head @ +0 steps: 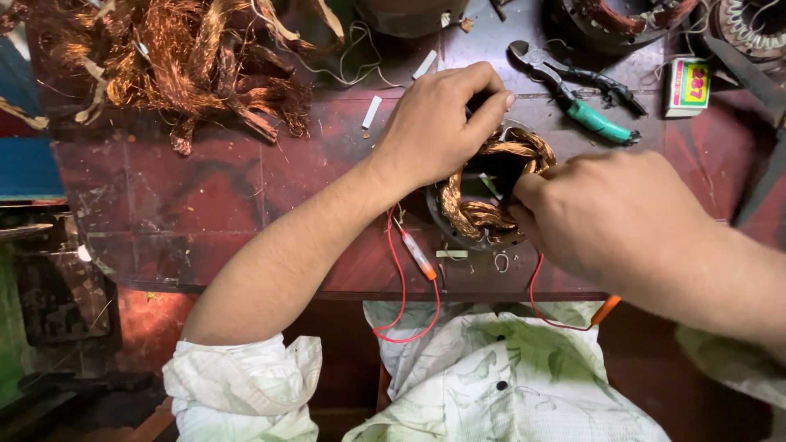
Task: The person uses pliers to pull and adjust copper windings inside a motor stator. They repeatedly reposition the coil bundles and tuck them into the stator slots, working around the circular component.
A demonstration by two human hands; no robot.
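Observation:
A round motor stator (483, 192) wound with copper wire lies on the dark red workbench (205, 188) in front of me. My left hand (438, 119) grips its far upper edge, fingers curled over the winding. My right hand (610, 209) presses against its right side, fingertips pushed into the centre opening; what they pinch is hidden. Red test leads (401, 278) with an orange-tipped probe (417, 255) run from under the stator over the bench edge toward my lap.
A heap of stripped copper wire (180, 61) fills the bench's far left. Green-handled pliers (577, 94) lie to the far right, beside a small matchbox (686, 86). More stators (622, 20) sit along the back edge. Small white paper strips (372, 112) are scattered about.

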